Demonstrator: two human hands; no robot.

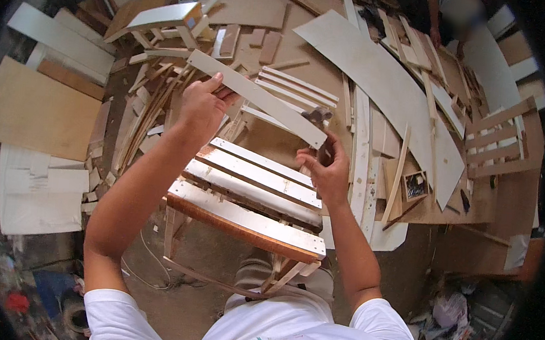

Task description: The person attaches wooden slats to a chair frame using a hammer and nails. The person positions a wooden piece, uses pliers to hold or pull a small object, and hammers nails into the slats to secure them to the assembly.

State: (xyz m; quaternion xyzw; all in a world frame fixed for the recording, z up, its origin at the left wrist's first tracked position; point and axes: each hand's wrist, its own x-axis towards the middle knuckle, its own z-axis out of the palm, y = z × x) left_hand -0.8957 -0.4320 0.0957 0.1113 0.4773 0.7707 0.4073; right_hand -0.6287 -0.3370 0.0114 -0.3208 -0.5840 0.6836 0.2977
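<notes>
A long white wooden slat (pixel 258 99) is held up at a slant, its far end to the left and its near end to the right. My left hand (pixel 206 105) is closed around it near the far end, thumb on top. At the near end, my right hand (pixel 328 167) grips the slat, fingers partly hidden. A dark hammer head (pixel 317 114) shows just beyond the slat; where its handle lies is hidden. Below my hands, several white slats (pixel 253 172) lie across a wooden frame. Nearest my body is a white slat with an orange-brown edge (pixel 243 222).
Behind lies a brown worktable (pixel 281 139) with more white slats and offcuts. A large white panel (pixel 385 89) crosses its right side, near a small box of dark hardware (pixel 416 185). Wood strips pile up at left. Another person (pixel 450 21) is at the far right.
</notes>
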